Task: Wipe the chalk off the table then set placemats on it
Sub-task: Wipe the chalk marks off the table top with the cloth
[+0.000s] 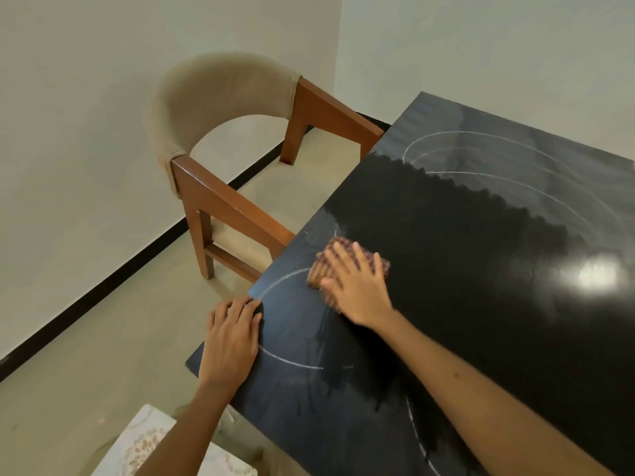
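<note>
- The chalk you are clearing shows as white curved lines on the black table: one arc in the lower middle of the frame between your hands, another running off the bottom edge, and a larger set of loops in the upper right.
- A dark, clean-looking band crosses the middle of the table, so you seem to be midway through the wiping step.
- Your right hand lies flat, fingers spread, pressing a checked cloth onto the tabletop in the centre of the frame, just above the near arc.
- Your left hand rests flat on the table's left edge, fingers straight, holding nothing; it looks like a brace.
- Next, I'd judge, you should sweep the cloth down over the near arc, then reach to the upper-right loops.
- What may be a patterned placemat sits at the bottom left; it is too cut off to be sure.
- A wooden chair stands at the upper left, against the table's edge.
</note>
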### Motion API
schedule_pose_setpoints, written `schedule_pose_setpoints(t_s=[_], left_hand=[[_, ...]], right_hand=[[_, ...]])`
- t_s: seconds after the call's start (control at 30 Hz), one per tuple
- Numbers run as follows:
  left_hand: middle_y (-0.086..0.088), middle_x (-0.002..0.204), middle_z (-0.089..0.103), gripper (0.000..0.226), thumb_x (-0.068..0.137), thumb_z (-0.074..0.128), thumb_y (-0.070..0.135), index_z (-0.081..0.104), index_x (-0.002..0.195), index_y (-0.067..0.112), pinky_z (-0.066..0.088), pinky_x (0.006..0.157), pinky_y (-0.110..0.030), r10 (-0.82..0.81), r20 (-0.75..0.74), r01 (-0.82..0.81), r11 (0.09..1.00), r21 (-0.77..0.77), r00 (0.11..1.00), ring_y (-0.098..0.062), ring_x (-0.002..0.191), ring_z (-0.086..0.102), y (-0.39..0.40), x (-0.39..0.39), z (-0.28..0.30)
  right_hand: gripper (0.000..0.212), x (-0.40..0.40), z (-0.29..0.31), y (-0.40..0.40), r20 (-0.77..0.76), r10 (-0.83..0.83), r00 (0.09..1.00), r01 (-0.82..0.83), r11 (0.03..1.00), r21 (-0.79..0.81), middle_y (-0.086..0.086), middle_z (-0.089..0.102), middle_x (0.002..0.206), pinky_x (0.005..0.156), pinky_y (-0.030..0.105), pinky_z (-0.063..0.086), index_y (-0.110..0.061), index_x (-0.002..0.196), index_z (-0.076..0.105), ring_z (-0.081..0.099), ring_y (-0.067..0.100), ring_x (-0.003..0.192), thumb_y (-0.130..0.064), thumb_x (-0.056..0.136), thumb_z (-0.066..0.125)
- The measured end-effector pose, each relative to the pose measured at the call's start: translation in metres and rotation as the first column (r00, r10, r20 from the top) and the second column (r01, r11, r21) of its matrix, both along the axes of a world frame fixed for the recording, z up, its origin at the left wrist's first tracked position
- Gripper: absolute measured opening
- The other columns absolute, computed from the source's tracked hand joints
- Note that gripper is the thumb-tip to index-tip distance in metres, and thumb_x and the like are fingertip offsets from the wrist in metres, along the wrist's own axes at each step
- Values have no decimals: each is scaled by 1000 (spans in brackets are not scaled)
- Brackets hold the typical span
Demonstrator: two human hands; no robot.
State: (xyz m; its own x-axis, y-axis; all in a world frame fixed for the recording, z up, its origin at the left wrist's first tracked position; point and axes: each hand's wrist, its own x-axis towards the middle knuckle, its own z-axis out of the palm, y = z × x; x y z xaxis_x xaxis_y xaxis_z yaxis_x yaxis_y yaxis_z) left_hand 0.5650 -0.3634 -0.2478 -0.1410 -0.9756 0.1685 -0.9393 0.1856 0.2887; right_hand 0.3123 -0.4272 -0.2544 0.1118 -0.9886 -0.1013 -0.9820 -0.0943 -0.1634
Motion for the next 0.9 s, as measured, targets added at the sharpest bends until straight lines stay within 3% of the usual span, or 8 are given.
schedule_pose_setpoints(t_s=[0.17, 0.3, 0.5, 0.63, 0.8, 0.9], left_hand=[[-5, 114, 65, 43, 96, 31, 30, 65, 113, 12, 34, 91, -35, -15, 30, 16, 1000, -22, 999, -24, 103, 51, -1, 2, -4], [-5, 113, 65, 41, 95, 32, 30, 66, 112, 13, 32, 90, -34, -15, 43, 16, 999, -36, 999, -25, 102, 52, -4, 3, -7], [-3, 117, 64, 44, 97, 29, 33, 65, 116, 16, 37, 94, -37, -10, 26, 10, 1000, -5, 1000, -23, 105, 51, -5, 5, -11], [0, 120, 62, 42, 97, 30, 32, 63, 117, 18, 41, 95, -39, 7, 5, -8, 1000, 23, 1000, -21, 108, 49, -6, 7, -13], [2, 118, 61, 38, 97, 32, 27, 63, 116, 18, 31, 94, -30, -6, 16, 6, 1000, -3, 1000, -18, 105, 48, -7, 6, -12], [0, 118, 61, 37, 96, 31, 25, 61, 115, 17, 31, 94, -31, -3, -1, 3, 1000, -9, 1000, -19, 105, 48, -6, 5, -9]], right_hand=[[60, 54, -3, 85, 6, 251, 968, -250, 968, -23, -10, 11, 161, 116, 58, 5, -36, 151, 17, 9, 25, 149, -61, 97, 18], [58, 48, -5, 89, -8, 338, 941, -337, 940, -55, -10, 18, 160, 116, 55, 8, -37, 150, 21, 14, 25, 149, -64, 98, 18], [63, 16, 0, -20, -35, 93, 995, -93, 996, 5, -13, -6, 161, 117, 53, -7, -37, 153, 2, -7, 24, 149, -62, 97, 14], [62, -18, 0, -88, -10, -60, 998, 60, 998, 19, -10, -6, 162, 116, 55, -5, -35, 154, 4, -8, 25, 149, -60, 98, 15], [62, -8, -4, -85, -29, -106, 994, 105, 994, -21, -8, 1, 163, 117, 55, -2, -33, 154, 7, -4, 24, 150, -58, 99, 16], [65, 29, 0, -47, -62, 6, 998, -5, 1000, 10, -9, -5, 162, 118, 55, -1, -33, 154, 2, -5, 24, 149, -60, 95, 7]])
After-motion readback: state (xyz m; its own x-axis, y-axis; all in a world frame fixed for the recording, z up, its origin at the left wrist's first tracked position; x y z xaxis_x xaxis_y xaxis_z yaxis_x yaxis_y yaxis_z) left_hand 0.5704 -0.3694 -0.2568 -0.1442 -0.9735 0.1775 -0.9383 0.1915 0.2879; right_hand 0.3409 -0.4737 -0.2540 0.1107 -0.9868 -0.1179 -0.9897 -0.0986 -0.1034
